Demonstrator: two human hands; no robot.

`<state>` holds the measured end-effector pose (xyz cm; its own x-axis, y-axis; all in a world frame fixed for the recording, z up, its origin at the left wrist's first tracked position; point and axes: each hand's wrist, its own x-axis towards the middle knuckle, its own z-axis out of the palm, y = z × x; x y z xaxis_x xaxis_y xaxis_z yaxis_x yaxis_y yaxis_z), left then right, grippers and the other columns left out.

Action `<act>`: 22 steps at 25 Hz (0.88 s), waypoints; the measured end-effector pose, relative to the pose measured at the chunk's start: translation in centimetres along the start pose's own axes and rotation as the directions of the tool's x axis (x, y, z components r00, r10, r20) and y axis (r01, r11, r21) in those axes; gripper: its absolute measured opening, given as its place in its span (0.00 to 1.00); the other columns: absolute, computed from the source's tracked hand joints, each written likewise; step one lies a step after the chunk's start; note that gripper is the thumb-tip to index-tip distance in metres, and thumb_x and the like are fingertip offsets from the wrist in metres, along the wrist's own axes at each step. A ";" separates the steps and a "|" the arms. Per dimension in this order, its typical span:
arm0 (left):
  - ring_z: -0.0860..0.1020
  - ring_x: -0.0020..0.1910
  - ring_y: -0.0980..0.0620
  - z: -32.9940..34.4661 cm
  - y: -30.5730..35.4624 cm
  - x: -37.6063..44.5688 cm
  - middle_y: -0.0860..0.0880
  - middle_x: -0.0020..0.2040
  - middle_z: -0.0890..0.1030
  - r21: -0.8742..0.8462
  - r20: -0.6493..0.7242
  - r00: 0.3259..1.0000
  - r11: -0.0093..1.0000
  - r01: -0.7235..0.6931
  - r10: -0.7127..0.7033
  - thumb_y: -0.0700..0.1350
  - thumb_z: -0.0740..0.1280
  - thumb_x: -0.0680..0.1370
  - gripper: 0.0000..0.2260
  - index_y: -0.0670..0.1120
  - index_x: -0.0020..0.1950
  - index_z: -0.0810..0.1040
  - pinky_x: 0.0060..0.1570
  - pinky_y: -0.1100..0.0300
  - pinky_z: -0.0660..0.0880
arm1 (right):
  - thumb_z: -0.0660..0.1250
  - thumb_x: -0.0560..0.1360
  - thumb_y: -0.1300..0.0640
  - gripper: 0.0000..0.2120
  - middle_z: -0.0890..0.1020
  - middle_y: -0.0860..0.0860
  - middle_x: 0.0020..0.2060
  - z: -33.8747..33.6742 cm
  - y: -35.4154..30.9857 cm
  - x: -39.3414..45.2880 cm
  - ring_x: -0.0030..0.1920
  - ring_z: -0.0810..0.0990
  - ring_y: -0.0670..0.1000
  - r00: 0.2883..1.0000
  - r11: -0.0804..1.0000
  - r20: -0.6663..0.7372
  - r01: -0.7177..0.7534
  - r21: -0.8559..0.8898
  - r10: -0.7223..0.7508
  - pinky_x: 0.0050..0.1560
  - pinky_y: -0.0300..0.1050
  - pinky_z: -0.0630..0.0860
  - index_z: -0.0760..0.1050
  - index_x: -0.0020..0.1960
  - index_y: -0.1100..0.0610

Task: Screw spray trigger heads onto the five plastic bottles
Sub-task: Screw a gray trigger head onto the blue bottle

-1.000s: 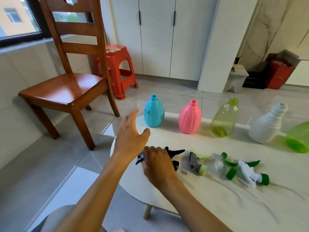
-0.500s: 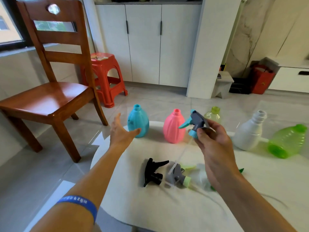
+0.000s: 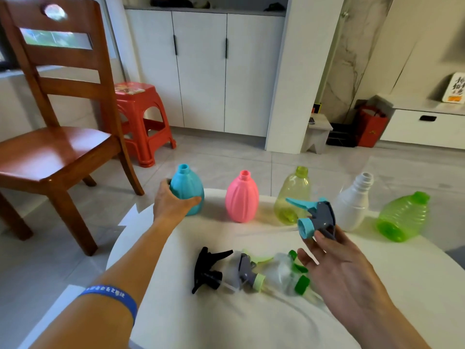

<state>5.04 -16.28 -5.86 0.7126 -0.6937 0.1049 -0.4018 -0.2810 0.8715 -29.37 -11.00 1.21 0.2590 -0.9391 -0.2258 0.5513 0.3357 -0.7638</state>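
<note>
Along the far edge of the white round table stand a blue bottle, a pink bottle, a yellow-green clear bottle, a white bottle and a bright green bottle that leans right. All their necks are bare. My left hand wraps the blue bottle's left side. My right hand holds a grey trigger head with blue lever and cap above the table. A black trigger head, a grey and pale-green one and green ones lie in front.
A wooden chair stands left of the table, with a red plastic stool behind it. White cupboards and a pillar line the back wall. A red bag sits on the floor at the right.
My left hand reached forward and closed around the blue bottle. My right hand lowered the blue-and-grey trigger head slightly to the right, with its fingers loosening.
</note>
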 end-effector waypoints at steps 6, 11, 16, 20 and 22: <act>0.73 0.55 0.47 -2.4 3.1 -1.8 0.51 0.56 0.68 0.032 -0.053 0.977 0.978 -0.206 0.208 0.49 0.82 0.60 0.40 0.48 0.66 0.66 0.49 0.49 0.78 | 0.72 0.63 0.67 0.22 0.85 0.56 0.47 -0.9 -1.6 -0.6 0.42 0.85 0.52 0.998 0.999 0.058 -0.007 -0.035 0.009 0.41 0.46 0.83 0.80 0.58 0.63; 0.73 0.51 0.51 -4.5 6.7 -7.0 0.52 0.56 0.72 0.079 0.096 0.871 0.868 -0.489 0.482 0.52 0.82 0.57 0.40 0.54 0.63 0.65 0.41 0.58 0.75 | 0.69 0.67 0.70 0.18 0.86 0.59 0.48 -1.1 -5.6 -0.3 0.49 0.86 0.57 0.979 0.978 0.034 0.200 0.052 -0.202 0.46 0.49 0.83 0.78 0.56 0.61; 0.73 0.50 0.51 -4.9 7.7 -11.6 0.54 0.57 0.69 0.203 0.207 0.778 0.752 -0.627 0.593 0.52 0.79 0.56 0.40 0.55 0.63 0.64 0.39 0.58 0.75 | 0.69 0.68 0.68 0.19 0.87 0.53 0.47 -1.7 -7.8 -0.4 0.53 0.85 0.55 0.889 0.889 0.087 0.455 -0.051 -0.450 0.50 0.49 0.82 0.77 0.57 0.55; 0.71 0.53 0.50 -5.0 7.4 -12.5 0.53 0.58 0.69 0.264 0.261 0.730 0.681 -0.683 0.631 0.51 0.80 0.57 0.40 0.54 0.65 0.65 0.40 0.60 0.72 | 0.70 0.67 0.67 0.22 0.86 0.54 0.50 -2.1 -7.3 -0.6 0.54 0.85 0.55 0.869 0.855 0.122 0.493 -0.160 -0.479 0.50 0.48 0.82 0.76 0.60 0.54; 0.71 0.54 0.51 -4.9 7.6 -12.5 0.52 0.59 0.70 0.280 0.264 0.734 0.679 -0.679 0.625 0.51 0.80 0.57 0.40 0.53 0.65 0.66 0.41 0.60 0.72 | 0.70 0.67 0.66 0.21 0.86 0.55 0.50 -2.1 -7.0 -0.7 0.53 0.84 0.55 0.868 0.849 0.133 0.495 -0.183 -0.478 0.51 0.48 0.82 0.76 0.59 0.53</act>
<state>-4.13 -6.46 1.80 0.1202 -0.8601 0.4957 -0.9176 0.0943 0.3862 -35.05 -12.88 5.47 0.0669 -0.9662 0.2490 0.4514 -0.1932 -0.8711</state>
